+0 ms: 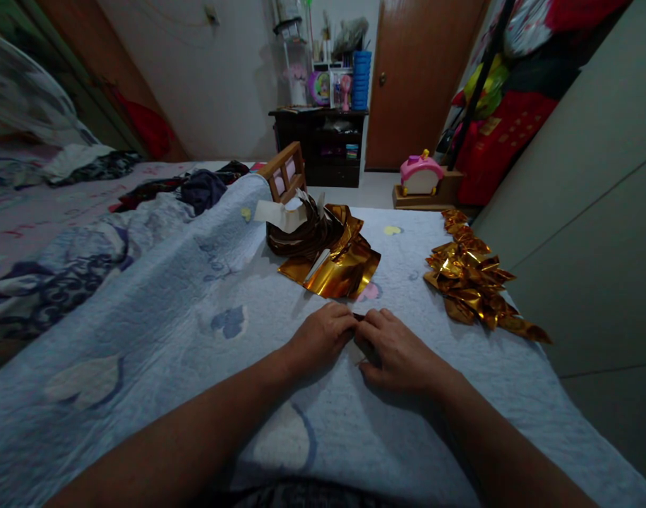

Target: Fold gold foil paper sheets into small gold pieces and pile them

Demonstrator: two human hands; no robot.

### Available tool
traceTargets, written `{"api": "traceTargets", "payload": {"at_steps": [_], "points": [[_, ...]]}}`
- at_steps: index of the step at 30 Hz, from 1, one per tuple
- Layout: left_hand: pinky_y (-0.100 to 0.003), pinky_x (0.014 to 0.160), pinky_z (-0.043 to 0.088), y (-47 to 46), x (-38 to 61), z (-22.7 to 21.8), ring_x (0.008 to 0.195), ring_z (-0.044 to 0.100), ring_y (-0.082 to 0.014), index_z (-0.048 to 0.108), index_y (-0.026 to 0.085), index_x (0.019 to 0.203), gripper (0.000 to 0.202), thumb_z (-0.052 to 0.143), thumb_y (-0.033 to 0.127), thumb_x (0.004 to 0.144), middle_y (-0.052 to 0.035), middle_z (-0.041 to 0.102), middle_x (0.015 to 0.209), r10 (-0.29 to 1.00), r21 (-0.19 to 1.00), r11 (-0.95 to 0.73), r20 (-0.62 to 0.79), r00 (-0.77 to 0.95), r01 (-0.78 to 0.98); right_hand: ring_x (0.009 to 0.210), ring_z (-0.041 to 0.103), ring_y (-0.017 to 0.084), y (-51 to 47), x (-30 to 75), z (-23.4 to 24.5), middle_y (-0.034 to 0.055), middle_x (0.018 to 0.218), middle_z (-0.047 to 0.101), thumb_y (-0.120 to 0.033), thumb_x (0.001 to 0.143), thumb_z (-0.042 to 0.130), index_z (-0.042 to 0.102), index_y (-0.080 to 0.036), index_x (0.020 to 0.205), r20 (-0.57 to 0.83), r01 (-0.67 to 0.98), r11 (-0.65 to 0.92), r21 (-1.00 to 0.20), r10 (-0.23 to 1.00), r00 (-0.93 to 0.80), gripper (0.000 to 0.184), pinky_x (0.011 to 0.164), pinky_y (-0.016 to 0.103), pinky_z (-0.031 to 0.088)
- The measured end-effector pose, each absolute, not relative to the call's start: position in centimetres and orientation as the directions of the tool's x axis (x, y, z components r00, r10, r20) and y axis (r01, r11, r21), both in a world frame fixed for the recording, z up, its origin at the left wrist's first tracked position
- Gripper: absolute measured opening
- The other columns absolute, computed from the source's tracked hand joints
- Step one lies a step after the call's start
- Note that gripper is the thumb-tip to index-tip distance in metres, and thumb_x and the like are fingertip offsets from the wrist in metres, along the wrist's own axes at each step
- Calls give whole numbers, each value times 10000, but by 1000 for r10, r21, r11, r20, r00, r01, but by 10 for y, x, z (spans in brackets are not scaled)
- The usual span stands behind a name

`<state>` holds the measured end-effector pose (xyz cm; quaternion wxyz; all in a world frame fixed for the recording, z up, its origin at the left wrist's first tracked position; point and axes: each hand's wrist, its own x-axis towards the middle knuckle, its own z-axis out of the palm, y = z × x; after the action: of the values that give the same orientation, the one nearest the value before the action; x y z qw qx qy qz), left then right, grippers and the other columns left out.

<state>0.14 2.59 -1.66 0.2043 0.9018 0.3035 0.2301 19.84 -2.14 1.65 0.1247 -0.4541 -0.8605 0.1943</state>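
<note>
My left hand (323, 335) and my right hand (394, 353) rest side by side on the light blue quilt (195, 317), fingers curled and pressed together over something small and dark between them; only a sliver of it shows. Just beyond the hands lies a stack of flat gold foil sheets (333, 271), with a heap of brown strips and white paper (296, 229) behind it. To the right sits a pile of folded gold foil pieces (474, 282).
A small wooden chair back (284, 169) stands past the quilt's far edge. Clothes lie on the bed at left (195, 187). A dark cabinet (323, 144), a brown door (418, 77) and a pink toy (421, 173) are at the back. A wall panel (582, 212) runs along the right.
</note>
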Motion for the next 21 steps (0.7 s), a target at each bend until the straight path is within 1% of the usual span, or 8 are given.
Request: {"api": "traceTargets", "payload": {"at_steps": [4, 9, 10, 13, 15, 17, 19, 21], "points": [[-368, 885, 497, 27, -1, -14, 971, 607, -229, 692, 173, 974, 163, 530, 162, 966, -92, 689, 1004, 639, 552, -715, 267, 722, 429, 946, 486, 252, -23, 198, 18, 99, 1038, 591, -184, 768, 639, 611, -189, 917, 32, 742, 511, -434, 832, -554, 152, 825, 397, 427], [-354, 880, 490, 29, -6, -9, 960, 604, -222, 669, 181, 918, 165, 546, 83, 867, -82, 677, 985, 611, 599, -709, 258, 748, 372, 939, 506, 250, -22, 199, 19, 104, 1041, 614, -193, 820, 650, 660, -180, 1071, 45, 723, 536, -436, 815, -578, 251, 831, 397, 435], [-351, 883, 489, 29, -7, -7, 962, 603, -222, 663, 182, 904, 177, 548, 67, 834, -79, 670, 981, 608, 605, -707, 253, 753, 367, 932, 510, 245, -21, 199, 19, 102, 1031, 617, -200, 841, 643, 665, -182, 1065, 52, 716, 540, -442, 812, -581, 225, 834, 395, 435], [-350, 906, 480, 28, -11, -1, 982, 591, -227, 646, 183, 882, 220, 540, 41, 752, -69, 653, 976, 591, 613, -705, 229, 773, 357, 912, 519, 231, -20, 201, 19, 95, 1002, 619, -197, 882, 614, 672, -185, 957, 74, 698, 549, -460, 807, -586, 95, 834, 385, 434], [-357, 936, 471, 28, -14, 3, 1018, 577, -233, 640, 184, 916, 225, 574, 63, 737, -71, 645, 1030, 569, 625, -702, 206, 796, 340, 908, 522, 225, -19, 201, 19, 95, 996, 619, -172, 888, 600, 670, -181, 925, 80, 692, 550, -467, 806, -587, 80, 835, 380, 433], [-362, 946, 468, 28, -17, 5, 1047, 563, -242, 632, 182, 934, 195, 657, 129, 747, -76, 633, 1075, 552, 638, -697, 188, 812, 326, 911, 524, 224, -19, 202, 18, 96, 990, 619, -152, 888, 596, 671, -173, 917, 80, 688, 546, -478, 807, -585, 82, 835, 375, 434], [-358, 928, 471, 28, -18, 4, 1048, 557, -244, 630, 182, 915, 170, 719, 208, 774, -76, 625, 1076, 553, 646, -688, 173, 815, 330, 907, 524, 220, -18, 202, 17, 91, 974, 617, -139, 889, 599, 667, -170, 900, 77, 686, 534, -495, 813, -577, 76, 827, 366, 434], [-353, 911, 472, 29, -17, 1, 1034, 559, -236, 633, 182, 881, 111, 711, 237, 825, -75, 626, 1062, 560, 650, -683, 172, 811, 334, 898, 522, 215, -18, 202, 16, 82, 956, 616, -137, 898, 599, 662, -173, 884, 78, 684, 519, -512, 822, -565, 74, 818, 357, 431]]}}
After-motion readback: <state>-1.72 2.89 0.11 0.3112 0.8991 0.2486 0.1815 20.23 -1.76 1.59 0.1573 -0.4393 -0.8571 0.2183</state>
